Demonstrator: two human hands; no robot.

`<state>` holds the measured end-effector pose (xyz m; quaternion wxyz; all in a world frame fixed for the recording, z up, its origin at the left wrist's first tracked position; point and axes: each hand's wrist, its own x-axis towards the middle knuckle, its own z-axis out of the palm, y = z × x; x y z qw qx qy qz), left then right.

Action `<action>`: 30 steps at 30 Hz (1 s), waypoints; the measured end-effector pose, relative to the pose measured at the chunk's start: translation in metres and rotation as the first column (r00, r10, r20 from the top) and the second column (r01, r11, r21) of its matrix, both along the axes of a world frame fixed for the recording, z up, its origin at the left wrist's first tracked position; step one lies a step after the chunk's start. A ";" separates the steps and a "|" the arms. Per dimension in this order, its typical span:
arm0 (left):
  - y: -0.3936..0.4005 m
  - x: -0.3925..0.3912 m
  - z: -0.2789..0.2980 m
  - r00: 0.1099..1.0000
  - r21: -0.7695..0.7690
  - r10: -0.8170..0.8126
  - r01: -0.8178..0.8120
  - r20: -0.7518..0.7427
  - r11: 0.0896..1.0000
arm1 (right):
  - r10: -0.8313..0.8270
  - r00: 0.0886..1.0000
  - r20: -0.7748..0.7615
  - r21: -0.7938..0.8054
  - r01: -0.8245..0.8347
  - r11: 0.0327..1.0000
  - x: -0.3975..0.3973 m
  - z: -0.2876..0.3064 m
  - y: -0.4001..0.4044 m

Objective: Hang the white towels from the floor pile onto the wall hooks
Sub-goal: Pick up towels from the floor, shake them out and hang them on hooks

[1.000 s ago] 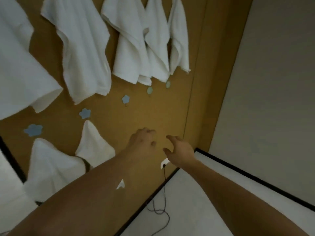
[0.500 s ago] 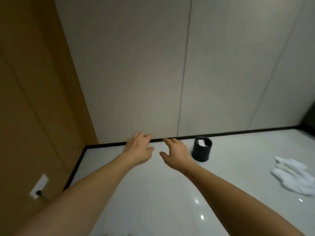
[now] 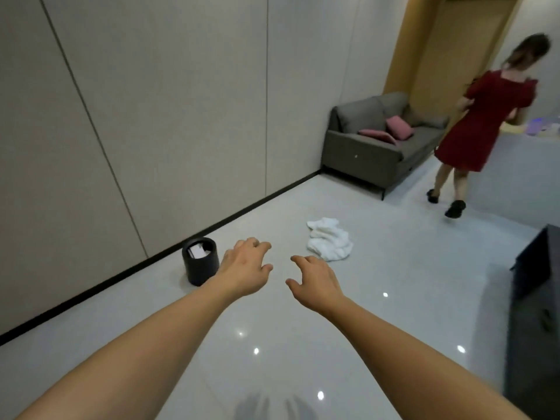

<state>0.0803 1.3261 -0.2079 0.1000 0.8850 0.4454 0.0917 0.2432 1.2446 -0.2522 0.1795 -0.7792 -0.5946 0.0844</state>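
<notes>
A pile of white towels [image 3: 329, 239] lies crumpled on the glossy pale floor, a little beyond my hands and to their right. My left hand [image 3: 245, 269] is stretched out in front of me with fingers loosely curled and apart, holding nothing. My right hand [image 3: 315, 283] is beside it, also empty with spread fingers, its fingertips just short of the pile in the view. The wall hooks and the hung towels are out of view.
A black round bin [image 3: 200, 261] stands by the grey panelled wall on the left. A grey sofa [image 3: 375, 140] with pink cushions sits at the back. A person in a red dress [image 3: 481, 122] walks away at the far right. A dark cabinet [image 3: 536, 268] edges the right.
My view has swung right, from the brown wall with hung towels, past the corner, to the room floor. The towel pile now sits near the centre. Both hands stay outstretched and empty.
</notes>
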 end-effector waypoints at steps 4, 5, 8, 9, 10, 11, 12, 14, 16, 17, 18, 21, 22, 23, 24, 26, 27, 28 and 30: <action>0.060 0.081 -0.008 0.991 0.001 -0.131 0.131 -0.002 0.991 | -0.141 0.990 0.007 -0.021 0.141 0.990 0.069 -0.009 0.030; 0.078 0.099 -0.010 0.987 0.008 -0.162 0.162 0.002 0.987 | -0.175 0.985 0.008 -0.020 0.175 0.984 0.084 -0.010 0.042; 0.138 0.147 -0.010 0.971 0.022 -0.238 0.238 0.010 0.971 | -0.262 0.965 0.004 -0.018 0.262 0.965 0.126 -0.009 0.087; 0.160 0.162 -0.009 0.966 0.010 -0.260 0.260 0.013 0.966 | -0.286 0.958 0.000 -0.029 0.286 0.958 0.138 -0.009 0.106; 0.181 0.176 -0.009 0.961 -0.003 -0.277 0.277 0.011 0.961 | -0.307 0.952 -0.003 -0.044 0.306 0.951 0.149 -0.008 0.123; 0.203 0.190 -0.008 0.955 -0.010 -0.296 0.296 0.008 0.955 | -0.324 0.946 -0.003 -0.054 0.323 0.945 0.159 -0.007 0.144; 0.224 0.203 -0.007 0.950 -0.017 -0.313 0.313 0.005 0.950 | -0.342 0.940 -0.006 -0.061 0.341 0.938 0.170 -0.005 0.163; 0.262 0.227 -0.004 0.938 -0.035 -0.347 0.347 0.008 0.937 | -0.383 0.923 -0.032 -0.068 0.380 0.922 0.189 -0.002 0.198; 0.299 0.251 -0.005 0.927 -0.041 -0.375 0.374 0.003 0.926 | -0.417 0.907 -0.054 -0.080 0.412 0.908 0.209 -0.004 0.230; 0.316 0.261 -0.008 0.924 -0.049 -0.382 0.381 -0.004 0.923 | -0.430 0.901 -0.064 -0.091 0.424 0.901 0.219 -0.008 0.243; 0.329 0.271 -0.011 0.922 -0.061 -0.387 0.386 -0.012 0.921 | -0.439 0.895 -0.074 -0.105 0.431 0.896 0.227 -0.012 0.253; 0.369 0.306 -0.030 0.913 -0.115 -0.405 0.398 -0.045 0.910 | -0.480 0.872 -0.094 -0.170 0.462 0.871 0.260 -0.033 0.285; 0.383 0.318 -0.038 0.909 -0.131 -0.412 0.402 -0.061 0.906 | -0.493 0.864 -0.098 -0.189 0.470 0.862 0.271 -0.040 0.295; 0.394 0.328 -0.045 0.906 -0.143 -0.418 0.405 -0.075 0.903 | -0.501 0.859 -0.103 -0.202 0.475 0.857 0.283 -0.047 0.304; 0.409 0.343 -0.054 0.902 -0.152 -0.422 0.407 -0.087 0.901 | -0.506 0.856 -0.108 -0.211 0.478 0.853 0.298 -0.056 0.316; 0.439 0.375 -0.073 0.902 -0.164 -0.420 0.401 -0.104 0.901 | -0.515 0.849 -0.118 -0.231 0.481 0.846 0.331 -0.076 0.341; 0.454 0.391 -0.083 0.901 -0.170 -0.419 0.398 -0.112 0.902 | -0.519 0.846 -0.123 -0.242 0.481 0.843 0.349 -0.086 0.355; 0.467 0.407 -0.091 0.900 -0.175 -0.419 0.396 -0.121 0.901 | -0.522 0.843 -0.129 -0.249 0.482 0.840 0.366 -0.094 0.367; 0.498 0.446 -0.113 0.900 -0.190 -0.413 0.385 -0.139 0.903 | -0.527 0.837 -0.146 -0.263 0.481 0.837 0.408 -0.119 0.396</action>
